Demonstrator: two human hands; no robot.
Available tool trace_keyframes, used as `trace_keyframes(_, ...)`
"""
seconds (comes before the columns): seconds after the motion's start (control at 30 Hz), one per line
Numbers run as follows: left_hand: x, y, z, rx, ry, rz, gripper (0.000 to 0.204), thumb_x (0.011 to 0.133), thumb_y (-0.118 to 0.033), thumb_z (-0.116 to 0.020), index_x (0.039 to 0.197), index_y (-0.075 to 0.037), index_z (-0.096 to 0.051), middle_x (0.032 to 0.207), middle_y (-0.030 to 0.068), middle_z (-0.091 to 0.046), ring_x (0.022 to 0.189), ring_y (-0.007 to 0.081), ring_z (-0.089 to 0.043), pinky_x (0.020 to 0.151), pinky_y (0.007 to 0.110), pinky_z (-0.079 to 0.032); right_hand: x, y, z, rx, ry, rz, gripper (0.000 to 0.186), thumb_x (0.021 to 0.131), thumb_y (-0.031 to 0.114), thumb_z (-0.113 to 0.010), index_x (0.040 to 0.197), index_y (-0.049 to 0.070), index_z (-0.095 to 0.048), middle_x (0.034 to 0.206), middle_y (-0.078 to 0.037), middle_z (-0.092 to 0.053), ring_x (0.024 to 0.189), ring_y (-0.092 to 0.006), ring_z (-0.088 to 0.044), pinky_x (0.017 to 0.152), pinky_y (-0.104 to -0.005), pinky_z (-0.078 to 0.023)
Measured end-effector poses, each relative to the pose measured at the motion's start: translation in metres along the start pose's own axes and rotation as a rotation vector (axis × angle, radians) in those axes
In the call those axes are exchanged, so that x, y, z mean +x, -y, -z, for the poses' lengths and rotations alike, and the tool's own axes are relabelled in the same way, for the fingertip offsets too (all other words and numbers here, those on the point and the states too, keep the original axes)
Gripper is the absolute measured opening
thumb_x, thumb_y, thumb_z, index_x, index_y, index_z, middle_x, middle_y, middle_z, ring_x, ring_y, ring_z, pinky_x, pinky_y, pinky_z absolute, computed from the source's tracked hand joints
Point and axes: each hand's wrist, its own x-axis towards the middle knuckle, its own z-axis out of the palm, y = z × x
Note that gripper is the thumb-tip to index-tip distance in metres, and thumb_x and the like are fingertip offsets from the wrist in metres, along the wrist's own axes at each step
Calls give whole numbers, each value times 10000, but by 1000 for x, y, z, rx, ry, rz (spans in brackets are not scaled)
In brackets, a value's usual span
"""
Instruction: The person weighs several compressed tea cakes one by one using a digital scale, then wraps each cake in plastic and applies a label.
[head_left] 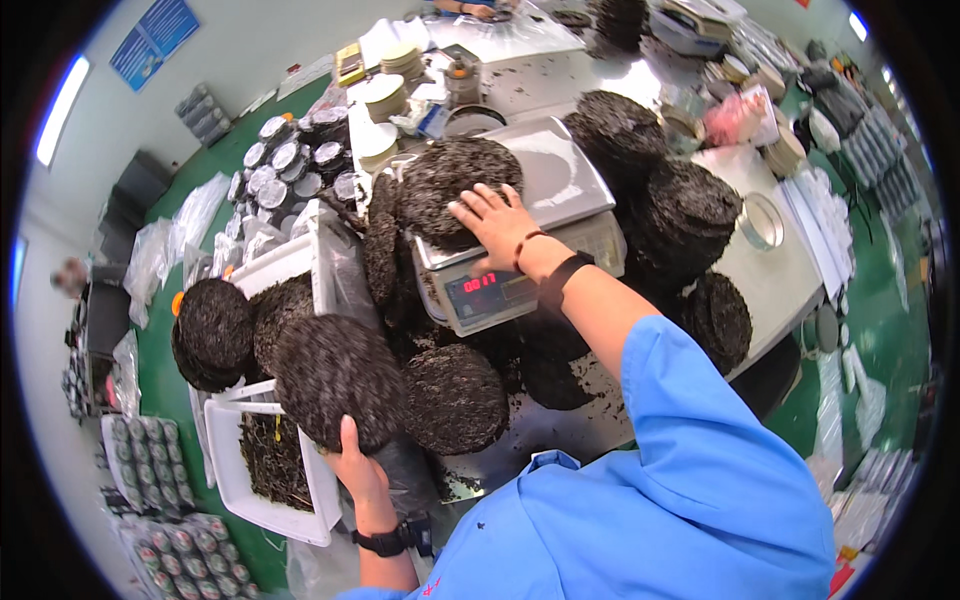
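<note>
My left hand (356,462) grips a dark, round, pressed leafy cake (335,375) by its lower edge, low and left of a digital scale (575,245). My right hand (495,225) has spread fingers on another dark cake (450,165), which sits on the left part of the scale's steel pan (570,170); the scale's red display shows below that hand. Several stacked cakes (680,220) stand right of the scale. Another cake (460,395) lies on the worktable just right of the held one.
White bins (225,460) with loose leaves and cakes are at the left. Behind the scale are pale disc stacks (385,95), steel containers (470,122) and a pink bag (735,120). A person's hand (480,10) shows at the far table. Wrapped round packages (285,160) are piled back left.
</note>
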Motion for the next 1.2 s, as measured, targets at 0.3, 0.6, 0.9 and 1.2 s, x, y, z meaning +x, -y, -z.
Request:
trace_keyframes(0.3, 33, -5, -210, 1137, 568, -1021, 826, 709, 41, -735, 1453, -83, -398, 1474, 155, -402, 1398, 345, -334, 1144, 437, -272, -246, -17, 2, 58, -632, 24, 428, 858, 187, -546, 1281, 218, -595, 1222, -54, -570, 1172, -242, -528, 1044, -451, -395)
trace_keyframes(0.6, -75, 72, -222, 998, 1144, -747, 714, 753, 7, -698, 1412, -32, -426, 1421, 164, -447, 1372, 364, -356, 1145, 457, -266, -429, -111, -48, -267, -671, -982, 714, 655, -88, -561, 1337, 122, -550, 1337, -91, -509, 1245, -317, -458, 1053, -474, -327)
trace_keyframes(0.9, -106, 144, -109, 1100, 1146, 3, 601, 818, -88, -681, 1365, -11, -445, 1350, 205, -477, 1258, 366, -439, 1089, 422, -352, -400, -98, -73, -64, -493, -792, 680, 743, 168, -628, 1396, 60, -468, 1478, -158, -396, 1381, -345, -328, 1115, -522, -215)
trace_keyframes(1.2, -126, 99, -90, 1105, 1068, -66, 518, 827, -54, -665, 1318, -47, -500, 1302, 185, -521, 1262, 361, -462, 1072, 421, -376, -243, -35, -228, 197, 115, -155, 638, 829, 101, -567, 1442, 79, -391, 1552, -127, -297, 1444, -300, -259, 1142, -509, -264)
